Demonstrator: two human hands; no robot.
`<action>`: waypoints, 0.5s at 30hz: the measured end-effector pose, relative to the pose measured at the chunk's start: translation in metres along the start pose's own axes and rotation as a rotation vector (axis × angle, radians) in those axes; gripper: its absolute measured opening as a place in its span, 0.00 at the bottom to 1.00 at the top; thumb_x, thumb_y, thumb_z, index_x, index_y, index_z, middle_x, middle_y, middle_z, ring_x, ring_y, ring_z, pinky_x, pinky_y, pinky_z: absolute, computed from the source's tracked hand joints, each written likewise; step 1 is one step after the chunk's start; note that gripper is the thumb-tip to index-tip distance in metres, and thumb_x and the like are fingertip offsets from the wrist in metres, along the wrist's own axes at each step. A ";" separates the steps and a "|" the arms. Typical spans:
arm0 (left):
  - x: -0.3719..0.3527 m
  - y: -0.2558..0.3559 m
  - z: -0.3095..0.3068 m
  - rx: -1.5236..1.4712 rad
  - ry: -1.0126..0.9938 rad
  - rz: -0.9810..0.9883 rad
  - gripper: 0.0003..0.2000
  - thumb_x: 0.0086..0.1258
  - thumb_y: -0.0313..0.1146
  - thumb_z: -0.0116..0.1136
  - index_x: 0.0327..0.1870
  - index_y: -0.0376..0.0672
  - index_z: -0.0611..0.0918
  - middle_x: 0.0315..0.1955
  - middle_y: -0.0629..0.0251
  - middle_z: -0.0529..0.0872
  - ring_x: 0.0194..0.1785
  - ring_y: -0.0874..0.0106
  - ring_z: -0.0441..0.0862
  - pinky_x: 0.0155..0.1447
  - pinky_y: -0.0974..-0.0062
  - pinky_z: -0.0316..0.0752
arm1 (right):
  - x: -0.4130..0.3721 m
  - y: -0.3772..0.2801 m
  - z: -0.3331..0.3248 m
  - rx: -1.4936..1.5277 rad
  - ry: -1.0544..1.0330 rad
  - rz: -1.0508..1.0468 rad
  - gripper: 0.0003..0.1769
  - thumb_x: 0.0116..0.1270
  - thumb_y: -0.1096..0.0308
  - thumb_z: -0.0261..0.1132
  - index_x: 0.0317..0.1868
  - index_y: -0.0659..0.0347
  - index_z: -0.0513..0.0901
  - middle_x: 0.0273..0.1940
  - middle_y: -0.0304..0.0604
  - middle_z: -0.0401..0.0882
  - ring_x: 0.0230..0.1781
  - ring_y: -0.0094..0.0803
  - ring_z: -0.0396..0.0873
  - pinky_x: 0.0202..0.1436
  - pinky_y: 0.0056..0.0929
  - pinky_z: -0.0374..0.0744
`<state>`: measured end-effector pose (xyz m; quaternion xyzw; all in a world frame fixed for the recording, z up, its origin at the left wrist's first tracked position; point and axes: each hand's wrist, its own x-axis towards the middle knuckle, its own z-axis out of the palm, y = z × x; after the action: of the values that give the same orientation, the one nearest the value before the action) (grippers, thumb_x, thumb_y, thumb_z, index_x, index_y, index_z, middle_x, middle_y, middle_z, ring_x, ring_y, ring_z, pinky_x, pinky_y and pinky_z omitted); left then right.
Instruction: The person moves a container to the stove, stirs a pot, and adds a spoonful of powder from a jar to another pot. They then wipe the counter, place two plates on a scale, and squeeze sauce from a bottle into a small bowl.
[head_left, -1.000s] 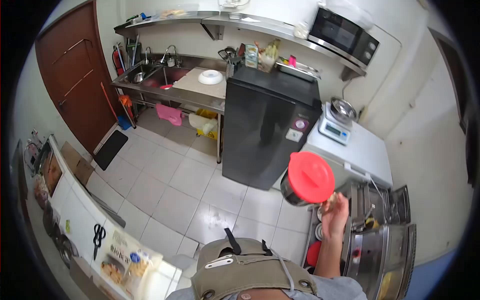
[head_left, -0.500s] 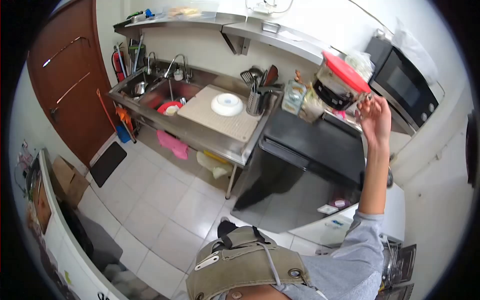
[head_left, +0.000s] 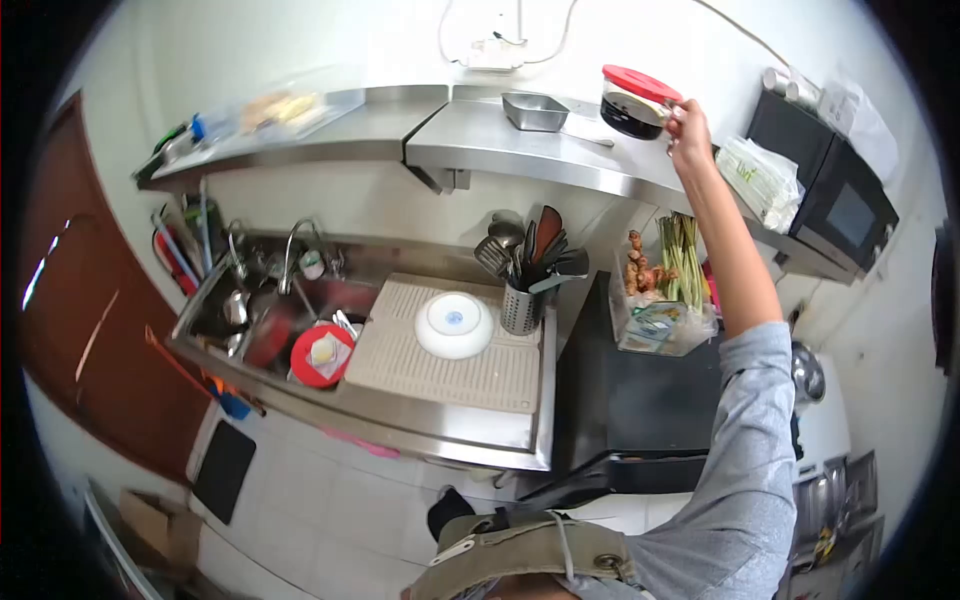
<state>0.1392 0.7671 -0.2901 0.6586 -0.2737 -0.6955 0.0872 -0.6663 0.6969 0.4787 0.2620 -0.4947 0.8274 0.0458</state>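
Observation:
Up at the wall shelf, my right hand [head_left: 688,132] is closed on the side of a clear jug [head_left: 632,112] with a red lid. Dark liquid shows inside the jug, which is held nearly upright and overlaps the shelf's top surface in this view. Left of it, a small metal pan [head_left: 535,112] stands on the steel shelf [head_left: 450,135], with a flat white item beside it. Under my raised forearm, a clear bin [head_left: 660,325] with ginger root and green stalks sits on the black fridge [head_left: 655,400]. My left hand is out of view.
A white bowl [head_left: 454,325] lies upside down on the beige drying mat [head_left: 420,375], near a utensil holder [head_left: 520,309]. The sink [head_left: 270,335] at left contains a red plate [head_left: 318,370]. A black microwave [head_left: 835,195] and a plastic-wrapped pack [head_left: 760,180] are at right.
My right hand has carried the jug up and left from above the fridge to the wall shelf, and the jug is now less tilted. The view has swung upward toward the shelf.

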 end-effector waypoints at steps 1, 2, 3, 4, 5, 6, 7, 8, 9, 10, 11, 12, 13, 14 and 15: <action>0.010 0.022 -0.007 0.037 0.021 -0.019 0.21 0.67 0.44 0.49 0.57 0.44 0.72 0.43 0.63 0.79 0.40 0.68 0.78 0.39 0.63 0.74 | -0.002 0.006 0.017 -0.017 0.062 0.007 0.06 0.61 0.66 0.52 0.31 0.59 0.72 0.18 0.33 0.67 0.16 0.20 0.65 0.26 0.20 0.69; 0.021 0.047 -0.014 0.064 0.025 -0.029 0.21 0.67 0.44 0.49 0.57 0.43 0.72 0.43 0.64 0.79 0.39 0.68 0.78 0.38 0.64 0.74 | 0.006 0.015 0.028 -0.030 0.127 0.024 0.06 0.62 0.66 0.52 0.32 0.59 0.72 0.18 0.33 0.67 0.15 0.20 0.64 0.25 0.20 0.69; 0.035 0.072 -0.020 0.082 0.020 -0.029 0.20 0.67 0.44 0.49 0.56 0.43 0.72 0.42 0.64 0.79 0.39 0.68 0.78 0.38 0.64 0.74 | 0.009 0.027 0.037 -0.009 0.163 -0.023 0.08 0.61 0.64 0.53 0.29 0.59 0.73 0.19 0.35 0.68 0.16 0.20 0.65 0.26 0.21 0.70; 0.049 0.095 -0.027 0.098 0.011 -0.020 0.20 0.67 0.43 0.50 0.56 0.43 0.72 0.42 0.64 0.79 0.38 0.68 0.78 0.37 0.65 0.74 | 0.013 0.036 0.046 -0.042 0.206 -0.019 0.09 0.61 0.63 0.54 0.28 0.59 0.73 0.20 0.35 0.68 0.16 0.20 0.65 0.25 0.20 0.69; 0.063 0.123 -0.032 0.113 0.001 -0.005 0.19 0.67 0.43 0.50 0.55 0.43 0.73 0.41 0.64 0.79 0.37 0.68 0.78 0.36 0.65 0.74 | 0.012 0.042 0.056 -0.076 0.249 -0.011 0.10 0.60 0.62 0.55 0.27 0.59 0.74 0.21 0.35 0.69 0.16 0.20 0.65 0.25 0.20 0.69; 0.079 0.148 -0.039 0.120 -0.012 0.024 0.19 0.67 0.43 0.50 0.55 0.43 0.73 0.41 0.64 0.80 0.37 0.68 0.78 0.35 0.66 0.73 | 0.010 0.049 0.065 -0.086 0.270 -0.019 0.10 0.60 0.62 0.55 0.26 0.59 0.74 0.21 0.35 0.69 0.17 0.20 0.65 0.25 0.20 0.68; 0.094 0.174 -0.047 0.115 -0.027 0.063 0.19 0.66 0.42 0.50 0.54 0.43 0.73 0.40 0.65 0.80 0.36 0.69 0.78 0.34 0.66 0.73 | 0.007 0.055 0.073 -0.097 0.291 -0.026 0.11 0.60 0.61 0.56 0.26 0.59 0.74 0.22 0.35 0.69 0.18 0.20 0.65 0.24 0.20 0.67; 0.108 0.196 -0.054 0.095 -0.056 0.092 0.18 0.66 0.42 0.50 0.54 0.43 0.73 0.40 0.65 0.80 0.36 0.69 0.78 0.33 0.67 0.73 | 0.012 0.065 0.078 -0.147 0.332 -0.015 0.12 0.60 0.60 0.57 0.27 0.60 0.75 0.22 0.35 0.69 0.19 0.21 0.65 0.25 0.20 0.65; 0.118 0.229 -0.059 0.115 -0.018 0.135 0.18 0.66 0.42 0.50 0.54 0.43 0.73 0.39 0.65 0.80 0.35 0.69 0.78 0.33 0.67 0.73 | 0.015 0.072 0.081 -0.189 0.370 0.023 0.14 0.60 0.58 0.56 0.27 0.60 0.76 0.23 0.35 0.70 0.21 0.21 0.66 0.27 0.21 0.66; 0.125 0.257 -0.061 0.111 -0.007 0.178 0.18 0.66 0.42 0.51 0.53 0.43 0.73 0.39 0.65 0.80 0.35 0.69 0.78 0.32 0.67 0.73 | 0.019 0.082 0.083 -0.266 0.396 0.003 0.18 0.59 0.54 0.55 0.23 0.62 0.77 0.21 0.37 0.73 0.22 0.26 0.68 0.28 0.26 0.67; 0.130 0.282 -0.063 0.102 -0.009 0.219 0.18 0.66 0.42 0.51 0.53 0.43 0.73 0.39 0.65 0.80 0.35 0.69 0.78 0.32 0.68 0.73 | 0.022 0.093 0.083 -0.341 0.423 -0.018 0.23 0.57 0.51 0.54 0.19 0.64 0.78 0.20 0.39 0.75 0.22 0.30 0.70 0.29 0.32 0.67; 0.136 0.304 -0.064 0.095 -0.020 0.255 0.18 0.66 0.42 0.51 0.53 0.44 0.74 0.38 0.65 0.80 0.34 0.69 0.78 0.31 0.68 0.72 | 0.022 0.101 0.083 -0.354 0.401 -0.036 0.23 0.58 0.51 0.53 0.21 0.64 0.79 0.22 0.41 0.76 0.24 0.31 0.71 0.30 0.32 0.68; 0.139 0.323 -0.065 0.095 -0.039 0.284 0.17 0.66 0.42 0.51 0.53 0.44 0.74 0.38 0.65 0.80 0.34 0.70 0.78 0.31 0.68 0.72 | 0.023 0.108 0.082 -0.370 0.381 -0.053 0.23 0.59 0.52 0.52 0.23 0.65 0.79 0.24 0.43 0.77 0.26 0.32 0.72 0.31 0.32 0.68; 0.143 0.338 -0.062 0.092 -0.059 0.292 0.17 0.66 0.42 0.52 0.52 0.44 0.74 0.37 0.66 0.80 0.34 0.70 0.78 0.30 0.68 0.72 | 0.018 0.110 0.085 -0.316 0.342 -0.020 0.22 0.60 0.53 0.51 0.27 0.65 0.80 0.26 0.43 0.78 0.28 0.32 0.72 0.33 0.32 0.68; 0.145 0.350 -0.058 0.111 -0.092 0.307 0.17 0.66 0.41 0.52 0.52 0.44 0.74 0.37 0.66 0.80 0.33 0.70 0.78 0.30 0.68 0.72 | 0.015 0.109 0.086 -0.263 0.309 0.006 0.22 0.61 0.54 0.50 0.31 0.66 0.80 0.28 0.44 0.78 0.29 0.31 0.73 0.35 0.33 0.68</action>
<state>0.0945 0.3898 -0.2418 0.5803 -0.4128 -0.6872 0.1436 -0.6818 0.5664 0.4312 0.1221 -0.5864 0.7861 0.1525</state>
